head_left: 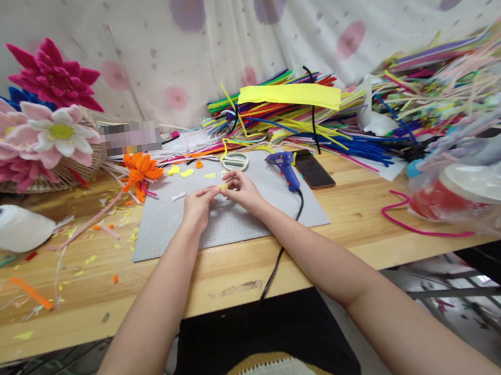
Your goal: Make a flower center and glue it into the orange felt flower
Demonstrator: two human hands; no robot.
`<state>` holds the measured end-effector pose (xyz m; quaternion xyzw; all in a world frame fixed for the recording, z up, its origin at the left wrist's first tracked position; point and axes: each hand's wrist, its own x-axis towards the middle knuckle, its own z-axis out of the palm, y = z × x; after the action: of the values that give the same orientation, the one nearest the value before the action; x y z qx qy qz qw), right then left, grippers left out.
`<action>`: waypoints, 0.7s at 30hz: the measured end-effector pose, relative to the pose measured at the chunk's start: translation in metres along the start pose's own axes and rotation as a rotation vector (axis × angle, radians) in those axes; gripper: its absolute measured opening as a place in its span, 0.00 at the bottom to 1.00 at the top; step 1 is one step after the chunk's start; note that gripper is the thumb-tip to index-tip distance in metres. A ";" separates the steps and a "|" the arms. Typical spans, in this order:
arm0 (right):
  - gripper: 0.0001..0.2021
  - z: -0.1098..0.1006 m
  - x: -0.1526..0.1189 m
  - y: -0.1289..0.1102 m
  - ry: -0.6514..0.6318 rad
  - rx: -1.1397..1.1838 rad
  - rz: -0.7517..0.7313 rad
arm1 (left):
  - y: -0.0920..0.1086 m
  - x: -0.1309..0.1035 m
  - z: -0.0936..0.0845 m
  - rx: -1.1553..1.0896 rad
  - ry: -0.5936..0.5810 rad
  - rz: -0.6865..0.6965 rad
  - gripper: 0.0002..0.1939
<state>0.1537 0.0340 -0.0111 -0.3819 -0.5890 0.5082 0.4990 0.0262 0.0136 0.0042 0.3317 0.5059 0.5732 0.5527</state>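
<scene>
Over the grey mat (172,222), my left hand (200,207) and my right hand (242,192) meet at the fingertips. Between them is a small yellow piece (223,187), pinched by the fingers of both hands; its exact shape is too small to tell. Scissors with pale handles (235,162) lie just beyond my right hand. Farther right, a blue glue gun (283,168) rests on the mat. A small white piece (178,197) lies left of my left hand, and yellow scraps (187,173) are near the mat's back edge.
An orange flower (141,172) stands at the mat's left corner, beside a white spool (11,229). Fuzzy flowers (61,132) fill the back left. Coloured stems (269,117) lie behind the mat. A phone (315,168) and plastic-wrapped roll (476,185) are rightward; a black cord (273,273) crosses the front edge.
</scene>
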 end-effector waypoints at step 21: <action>0.22 0.000 -0.001 0.000 -0.025 0.047 -0.016 | 0.004 0.001 -0.001 -0.154 -0.113 -0.096 0.09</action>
<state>0.1536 0.0325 -0.0116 -0.3590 -0.5863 0.5225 0.5044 0.0240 0.0145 0.0075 0.2952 0.4437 0.5637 0.6310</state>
